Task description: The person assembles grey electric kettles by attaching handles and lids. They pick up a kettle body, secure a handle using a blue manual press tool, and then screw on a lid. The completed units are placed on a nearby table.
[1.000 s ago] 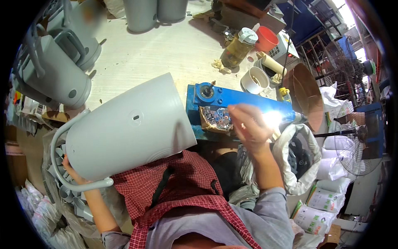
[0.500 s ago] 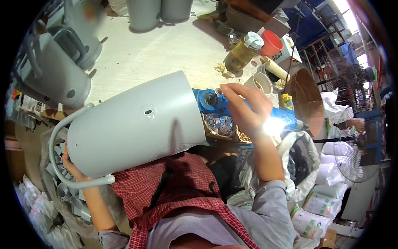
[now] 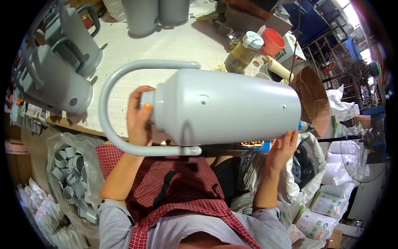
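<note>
A large grey jug [image 3: 236, 108] lies on its side in front of me, its narrow neck to the left and its wide end to the right. Its curved grey handle [image 3: 106, 95] loops around the neck end. My left hand [image 3: 140, 118] is wrapped round the neck, inside the loop. At the lower edge of the wide end, the fingers of my right hand [image 3: 283, 150] bear against the rim. The jug hides most of a blue fixture, whose metal-tipped end [image 3: 305, 126] shows past the rim. Small brass pieces [image 3: 251, 144] peek out beneath the jug.
Similar grey jugs [image 3: 60, 89] stand at the table's left, with more grey bodies [image 3: 141, 18] at the back. A lidded bottle [image 3: 244, 52] and a red cup [image 3: 272, 41] are behind the jug. Bagged grey parts [image 3: 72, 166] lie lower left; a white sack [image 3: 317, 166] sits right.
The jug has moved right and up, now covering most of the blue fixture, and its handle has swung round. My right hand went from the fixture to the rim; my left now grips the neck.
</note>
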Demonstrator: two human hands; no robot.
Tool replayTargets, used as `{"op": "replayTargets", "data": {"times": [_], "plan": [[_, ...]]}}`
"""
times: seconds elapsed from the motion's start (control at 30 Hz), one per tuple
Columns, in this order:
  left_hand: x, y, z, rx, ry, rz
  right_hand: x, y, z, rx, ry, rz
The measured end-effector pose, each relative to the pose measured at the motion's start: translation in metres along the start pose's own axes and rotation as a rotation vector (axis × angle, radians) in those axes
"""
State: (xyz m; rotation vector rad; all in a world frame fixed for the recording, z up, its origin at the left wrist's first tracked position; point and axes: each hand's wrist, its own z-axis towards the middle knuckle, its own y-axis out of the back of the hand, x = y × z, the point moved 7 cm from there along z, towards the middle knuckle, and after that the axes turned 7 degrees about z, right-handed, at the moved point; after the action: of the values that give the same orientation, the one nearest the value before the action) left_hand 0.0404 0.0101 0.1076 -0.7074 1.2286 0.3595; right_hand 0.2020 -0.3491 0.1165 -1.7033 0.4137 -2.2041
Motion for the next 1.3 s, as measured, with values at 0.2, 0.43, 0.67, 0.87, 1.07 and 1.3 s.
{"op": "replayTargets", "data": {"times": [0.2, 0.43, 0.67, 0.87, 1.07, 1.3], "plan": [[0.019, -0.030, 0.006, -0.008, 0.115, -0.233, 0.000, 0.025, 0.017, 0.034, 0.050, -0.080], [0.025, -0.029, 0.008, 0.002, 0.146, -0.214, -0.002, 0.023, 0.020, 0.035, 0.073, -0.069], [0.038, -0.011, 0.004, -0.028, 0.118, 0.096, -0.010, 0.034, 0.015, -0.069, -0.051, -0.199], [0.036, -0.022, 0.002, 0.057, 0.009, 0.087, 0.010, 0.048, 0.003, 0.106, 0.006, -0.480], [0.052, 0.022, 0.002, -0.139, -0.162, 0.233, 0.099, 0.169, 0.025, 0.146, 0.101, -1.303], [0.072, 0.042, -0.002, -0.192, -0.072, 0.221, 0.074, 0.277, 0.002, 0.544, -0.257, -1.638]]}}
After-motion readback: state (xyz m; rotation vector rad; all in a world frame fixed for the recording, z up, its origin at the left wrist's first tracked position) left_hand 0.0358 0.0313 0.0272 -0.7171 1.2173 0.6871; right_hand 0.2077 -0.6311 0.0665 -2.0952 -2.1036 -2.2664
